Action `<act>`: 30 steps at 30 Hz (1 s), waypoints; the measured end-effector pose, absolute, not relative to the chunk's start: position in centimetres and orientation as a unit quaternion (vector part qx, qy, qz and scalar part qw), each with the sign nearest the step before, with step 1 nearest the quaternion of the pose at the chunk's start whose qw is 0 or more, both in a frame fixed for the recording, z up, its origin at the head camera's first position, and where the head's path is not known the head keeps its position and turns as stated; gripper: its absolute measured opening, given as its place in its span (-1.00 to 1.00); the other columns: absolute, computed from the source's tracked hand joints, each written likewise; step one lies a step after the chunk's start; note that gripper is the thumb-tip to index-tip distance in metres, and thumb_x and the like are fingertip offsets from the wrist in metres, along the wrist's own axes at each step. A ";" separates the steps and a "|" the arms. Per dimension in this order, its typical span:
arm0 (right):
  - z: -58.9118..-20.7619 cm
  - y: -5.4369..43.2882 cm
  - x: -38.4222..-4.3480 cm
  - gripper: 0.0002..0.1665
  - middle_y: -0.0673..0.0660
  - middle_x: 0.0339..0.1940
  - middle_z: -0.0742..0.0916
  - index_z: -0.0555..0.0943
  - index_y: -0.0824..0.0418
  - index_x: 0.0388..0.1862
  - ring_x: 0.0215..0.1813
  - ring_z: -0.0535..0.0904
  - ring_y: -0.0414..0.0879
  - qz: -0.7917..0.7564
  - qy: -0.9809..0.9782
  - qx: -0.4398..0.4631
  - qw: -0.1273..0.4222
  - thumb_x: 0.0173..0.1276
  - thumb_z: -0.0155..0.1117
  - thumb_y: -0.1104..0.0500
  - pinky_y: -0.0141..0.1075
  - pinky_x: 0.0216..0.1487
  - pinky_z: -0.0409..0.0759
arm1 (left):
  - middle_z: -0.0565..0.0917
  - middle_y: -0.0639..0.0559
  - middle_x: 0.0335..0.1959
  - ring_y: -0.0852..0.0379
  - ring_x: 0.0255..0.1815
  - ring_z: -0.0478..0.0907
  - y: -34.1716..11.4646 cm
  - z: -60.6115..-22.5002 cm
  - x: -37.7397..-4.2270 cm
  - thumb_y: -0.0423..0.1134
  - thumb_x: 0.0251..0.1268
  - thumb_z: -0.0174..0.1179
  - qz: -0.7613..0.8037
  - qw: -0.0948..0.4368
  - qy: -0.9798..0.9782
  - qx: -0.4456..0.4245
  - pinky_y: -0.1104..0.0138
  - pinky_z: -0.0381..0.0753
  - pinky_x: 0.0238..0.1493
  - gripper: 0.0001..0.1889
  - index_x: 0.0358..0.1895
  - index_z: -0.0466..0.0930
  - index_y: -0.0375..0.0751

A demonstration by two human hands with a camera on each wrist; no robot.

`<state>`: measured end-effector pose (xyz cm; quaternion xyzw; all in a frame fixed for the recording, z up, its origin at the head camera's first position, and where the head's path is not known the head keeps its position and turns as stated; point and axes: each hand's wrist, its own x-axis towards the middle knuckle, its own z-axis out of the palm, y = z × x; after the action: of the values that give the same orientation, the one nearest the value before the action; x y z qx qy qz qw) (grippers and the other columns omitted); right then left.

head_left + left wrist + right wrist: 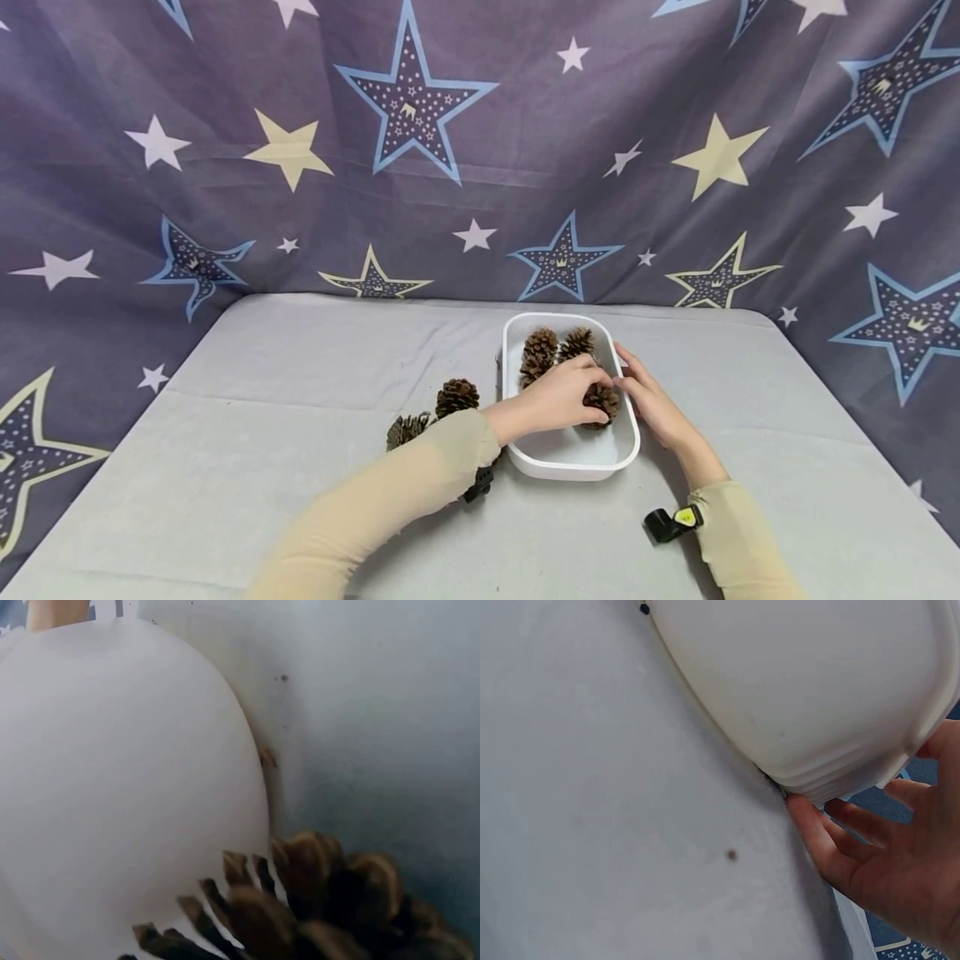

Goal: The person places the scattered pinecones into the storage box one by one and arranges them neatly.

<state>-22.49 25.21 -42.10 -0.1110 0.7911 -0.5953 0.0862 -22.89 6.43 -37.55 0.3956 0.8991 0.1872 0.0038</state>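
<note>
In the head view my left hand reaches over the left rim of a white plastic tub, with fingers and thumb round a brown pine cone at the tub's right side. Two other pine cones lie farther back inside: one at the left and one beside it, partly behind the hand. My right hand rests against the tub's outer right wall, fingertips close to the rim. The right wrist view shows this hand with its fingers extended along the tub's side.
Left of the tub, pine cones lie on the grey cloth-covered table, one dark brown and another partly behind the left sleeve. A pine cone looms close in the left wrist view. A star-patterned curtain hangs behind the table.
</note>
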 end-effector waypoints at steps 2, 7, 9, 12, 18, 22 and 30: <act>-42.1 25.2 -22.5 -0.31 0.41 0.20 0.29 -0.14 0.05 0.47 0.05 0.38 -0.01 -0.594 0.792 -0.113 0.084 0.43 -0.22 0.17 -0.20 -0.10 0.55 | 0.48 0.11 -0.01 0.23 -0.03 0.45 6.6 -37.6 -22.8 0.00 0.06 0.28 0.188 0.004 0.901 0.390 0.44 0.41 0.08 -0.52 0.07 0.49 -0.05; -42.2 25.3 -22.5 -0.32 0.42 0.18 0.30 -0.15 0.06 0.47 0.08 0.39 0.08 -0.595 0.791 -0.117 0.084 0.43 -0.23 0.17 -0.17 -0.10 0.57 | 0.49 0.12 -0.02 0.23 -0.02 0.45 6.7 -37.7 -22.7 -0.01 0.05 0.28 0.192 0.006 0.903 0.384 0.45 0.41 0.08 -0.53 0.06 0.50 -0.05; -42.2 25.3 -22.5 -0.32 0.42 0.17 0.30 -0.15 0.06 0.47 0.07 0.40 0.09 -0.596 0.790 -0.117 0.085 0.43 -0.23 0.17 -0.15 -0.12 0.59 | 0.48 0.12 -0.02 0.24 -0.02 0.45 6.6 -37.7 -22.6 -0.02 0.05 0.29 0.193 0.007 0.902 0.386 0.45 0.41 0.08 -0.53 0.06 0.50 -0.05; -42.2 25.3 -22.4 -0.31 0.43 0.17 0.29 -0.15 0.06 0.47 0.07 0.41 0.10 -0.597 0.789 -0.118 0.086 0.43 -0.23 0.18 -0.13 -0.12 0.59 | 0.49 0.12 -0.01 0.24 -0.01 0.45 6.5 -37.7 -22.6 -0.02 0.05 0.29 0.194 0.008 0.899 0.392 0.45 0.41 0.09 -0.51 0.08 0.49 -0.05; -42.2 25.3 -22.5 -0.31 0.43 0.17 0.29 -0.14 0.05 0.47 0.06 0.41 0.09 -0.593 0.792 -0.117 0.084 0.43 -0.21 0.16 -0.13 -0.07 0.57 | 0.49 0.12 0.00 0.26 -0.04 0.45 5.9 -37.7 -22.6 -0.03 0.04 0.29 0.200 0.013 0.893 0.404 0.47 0.42 0.07 -0.49 0.11 0.47 -0.05; -42.4 25.4 -22.6 -0.31 0.44 0.19 0.28 -0.14 0.04 0.47 0.11 0.36 0.18 -0.587 0.797 -0.117 0.084 0.43 -0.21 0.14 -0.10 -0.03 0.54 | 0.49 0.12 0.01 0.27 -0.05 0.46 5.7 -37.8 -22.6 -0.03 0.04 0.30 0.203 0.018 0.890 0.407 0.49 0.42 0.07 -0.49 0.11 0.47 -0.05; -42.1 25.4 -22.4 -0.30 0.45 0.20 0.27 -0.16 0.06 0.47 0.08 0.38 0.17 -0.588 0.796 -0.117 0.084 0.43 -0.20 0.15 -0.13 -0.05 0.54 | 0.48 0.11 0.02 0.25 -0.04 0.47 5.1 -37.5 -22.7 -0.02 0.05 0.29 0.201 0.021 0.891 0.406 0.46 0.44 0.06 -0.50 0.10 0.47 -0.03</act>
<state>-22.41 25.37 -42.13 -0.1167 0.7957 -0.5884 0.0841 -22.73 5.05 -37.51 0.4064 0.8912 0.2005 0.0212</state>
